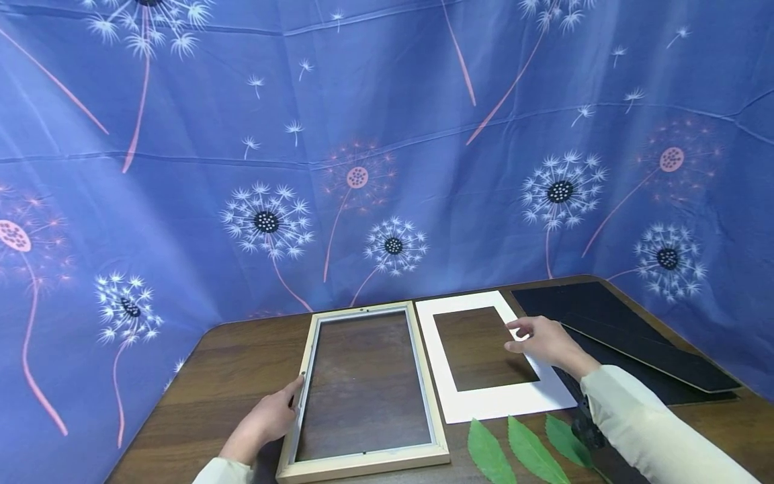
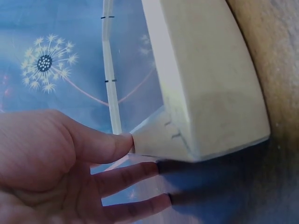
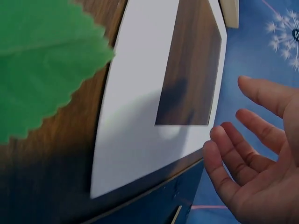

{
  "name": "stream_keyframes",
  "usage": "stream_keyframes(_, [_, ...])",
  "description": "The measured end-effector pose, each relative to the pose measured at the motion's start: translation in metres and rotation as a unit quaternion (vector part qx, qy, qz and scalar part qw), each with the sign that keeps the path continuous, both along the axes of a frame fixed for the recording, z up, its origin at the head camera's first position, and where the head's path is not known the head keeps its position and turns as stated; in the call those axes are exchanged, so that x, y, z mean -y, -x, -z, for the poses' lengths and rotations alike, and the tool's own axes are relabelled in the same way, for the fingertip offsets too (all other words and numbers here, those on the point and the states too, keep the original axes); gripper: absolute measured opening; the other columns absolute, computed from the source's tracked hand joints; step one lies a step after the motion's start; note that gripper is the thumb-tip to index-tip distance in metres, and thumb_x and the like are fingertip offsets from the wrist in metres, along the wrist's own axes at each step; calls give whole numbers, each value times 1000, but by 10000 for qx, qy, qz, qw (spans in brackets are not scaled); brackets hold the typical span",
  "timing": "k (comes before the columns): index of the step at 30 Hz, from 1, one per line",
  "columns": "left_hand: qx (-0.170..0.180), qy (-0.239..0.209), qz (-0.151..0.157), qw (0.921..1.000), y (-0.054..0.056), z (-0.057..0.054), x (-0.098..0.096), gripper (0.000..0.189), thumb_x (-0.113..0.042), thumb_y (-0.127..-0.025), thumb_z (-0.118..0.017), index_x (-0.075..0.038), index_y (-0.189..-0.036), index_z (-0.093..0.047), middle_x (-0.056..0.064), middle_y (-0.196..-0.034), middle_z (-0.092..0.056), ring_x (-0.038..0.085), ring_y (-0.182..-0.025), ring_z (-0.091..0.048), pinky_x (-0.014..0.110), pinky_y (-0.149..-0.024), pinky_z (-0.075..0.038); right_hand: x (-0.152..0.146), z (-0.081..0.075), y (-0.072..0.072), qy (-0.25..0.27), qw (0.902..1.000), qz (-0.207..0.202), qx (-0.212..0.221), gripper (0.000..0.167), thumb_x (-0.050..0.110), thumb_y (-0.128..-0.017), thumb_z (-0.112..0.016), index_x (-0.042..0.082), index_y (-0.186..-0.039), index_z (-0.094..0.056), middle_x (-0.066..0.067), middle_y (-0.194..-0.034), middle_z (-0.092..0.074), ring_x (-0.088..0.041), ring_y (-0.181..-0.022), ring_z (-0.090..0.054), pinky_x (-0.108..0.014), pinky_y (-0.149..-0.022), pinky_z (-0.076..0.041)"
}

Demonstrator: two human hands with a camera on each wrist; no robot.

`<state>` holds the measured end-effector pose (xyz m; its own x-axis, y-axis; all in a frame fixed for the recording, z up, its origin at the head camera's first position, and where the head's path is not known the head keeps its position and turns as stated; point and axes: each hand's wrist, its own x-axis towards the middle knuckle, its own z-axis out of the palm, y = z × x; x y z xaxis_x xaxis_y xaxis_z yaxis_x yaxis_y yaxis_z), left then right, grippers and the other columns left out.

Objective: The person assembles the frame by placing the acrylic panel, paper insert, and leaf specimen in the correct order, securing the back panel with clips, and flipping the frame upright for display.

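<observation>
A light wooden picture frame (image 1: 444, 452) lies flat on the table, its inner lip grey. My left hand (image 1: 269, 417) pinches the frame's left side; in the left wrist view the thumb (image 2: 100, 145) meets the wood while two fingers (image 2: 128, 179) extend alongside. To the right lies a white picture mat (image 1: 478, 405) with a rectangular opening. Over the mat's right border hovers my right hand (image 1: 547, 343), its fingers loosely bent and holding nothing. In the right wrist view, space shows between these fingers (image 3: 233, 158) and the mat (image 3: 126, 135).
Black boards (image 1: 653, 346) overlap at the table's right, one tilted over another. Green leaves (image 1: 532, 450) are near the front, below the mat, with a small dark object (image 1: 586, 427) by the right sleeve. A blue dandelion-print cloth (image 1: 387, 101) hangs behind the wooden table (image 1: 224, 376).
</observation>
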<state>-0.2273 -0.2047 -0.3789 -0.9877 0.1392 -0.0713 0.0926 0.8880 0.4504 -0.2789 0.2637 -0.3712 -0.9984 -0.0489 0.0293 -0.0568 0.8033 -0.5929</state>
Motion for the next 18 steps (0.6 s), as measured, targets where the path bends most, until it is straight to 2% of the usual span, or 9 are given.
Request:
stream_keyframes(6, [64, 24, -18, 10000, -1, 1, 4, 53, -1, -94, -58, 7, -145, -47, 41, -126, -58, 58, -119, -55, 66, -99, -45, -13, 6, 0, -11, 9992, 410, 42, 55, 20, -89, -77, -12, -130, -58, -34, -123, -60, -52, -114, -57, -59, -85, -53])
stream_keyframes(10, [56, -13, 1, 10000, -1, 1, 5, 52, -1, -94, -58, 8, -145, -48, 40, -126, -58, 57, -120, -55, 65, -100, -45, -20, 10, -1, -114, 9978, 651, 60, 54, 19, -88, -78, -13, -127, -59, -30, -115, -63, -46, -106, -60, -56, -82, -53])
stream_keyframes(14, [39, -36, 57, 10000, -1, 1, 4, 52, -1, -94, -59, 8, -144, -48, 38, -126, -59, 56, -120, -56, 64, -100, -45, -24, 13, -2, -219, 9970, 731, 114, 55, 21, -88, -78, -14, -126, -60, -27, -107, -64, -39, -96, -61, -51, -76, -53])
stream_keyframes(18, [65, -53, 43, 10000, -1, 0, 4, 52, -1, -94, -59, 7, -145, -48, 39, -128, -58, 56, -121, -55, 64, -100, -45, -26, 12, -2, -347, 9968, 698, 187, 56, 22, -87, -79, -15, -125, -60, -33, -113, -63, -45, -99, -63, -54, -77, -55])
